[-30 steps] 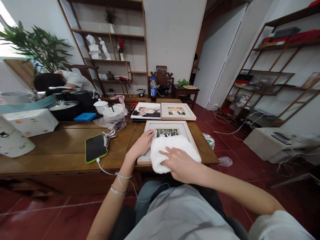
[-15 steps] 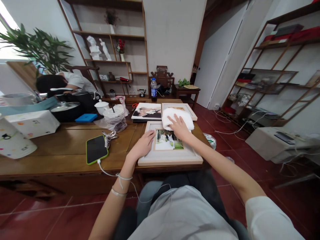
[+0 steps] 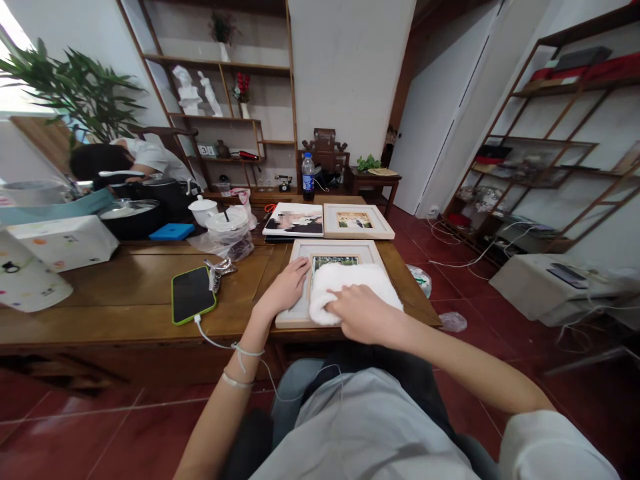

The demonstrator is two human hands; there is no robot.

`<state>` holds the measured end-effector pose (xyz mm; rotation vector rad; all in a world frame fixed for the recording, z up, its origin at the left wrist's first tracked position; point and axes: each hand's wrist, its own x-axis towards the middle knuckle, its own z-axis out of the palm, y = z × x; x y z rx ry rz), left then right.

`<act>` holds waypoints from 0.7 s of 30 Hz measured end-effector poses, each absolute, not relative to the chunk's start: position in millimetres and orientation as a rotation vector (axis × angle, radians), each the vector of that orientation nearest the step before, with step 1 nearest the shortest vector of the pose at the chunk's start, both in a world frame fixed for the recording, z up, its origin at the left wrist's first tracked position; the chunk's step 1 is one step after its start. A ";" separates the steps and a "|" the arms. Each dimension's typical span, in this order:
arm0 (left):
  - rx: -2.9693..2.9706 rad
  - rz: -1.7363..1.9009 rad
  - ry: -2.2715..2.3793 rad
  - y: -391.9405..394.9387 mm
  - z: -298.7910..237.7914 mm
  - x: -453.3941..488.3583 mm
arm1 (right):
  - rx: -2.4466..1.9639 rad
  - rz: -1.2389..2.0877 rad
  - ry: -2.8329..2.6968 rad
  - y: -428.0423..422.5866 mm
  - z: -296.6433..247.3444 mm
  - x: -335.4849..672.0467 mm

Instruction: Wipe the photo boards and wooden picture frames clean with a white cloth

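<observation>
A light wooden picture frame (image 3: 300, 308) with a small photo at its centre lies flat near the table's front edge. My left hand (image 3: 290, 285) rests with fingers stretched out along the frame's left side. My right hand (image 3: 361, 312) grips a folded white towel (image 3: 325, 277), pressed onto the lower right part of the frame. The towel covers most of the photo; only its top strip shows. Just behind lie a second picture frame (image 3: 383, 230) and a picture panel (image 3: 295, 220).
Left of the frame, a phone (image 3: 193, 297) on a charging cable lies on the wooden table (image 3: 125, 320). Beyond it stand a bagged cup (image 3: 227, 227), a lidded white cup (image 3: 203, 210) and a blue box (image 3: 171, 231). A bottle (image 3: 308, 177) stands farther back. A person (image 3: 150, 160) leans over at the far left.
My right hand has drawn the towel from the frame's far right edge toward me, over the photo, and its fingers have curled into the towel. My left hand stays put.
</observation>
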<state>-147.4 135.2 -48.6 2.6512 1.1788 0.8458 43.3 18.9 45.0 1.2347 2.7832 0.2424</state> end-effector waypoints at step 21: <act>2.601 0.886 1.173 136.3 -48.6 -146.8 | 1.538 0.428 2.688 134.9 20.0 67.2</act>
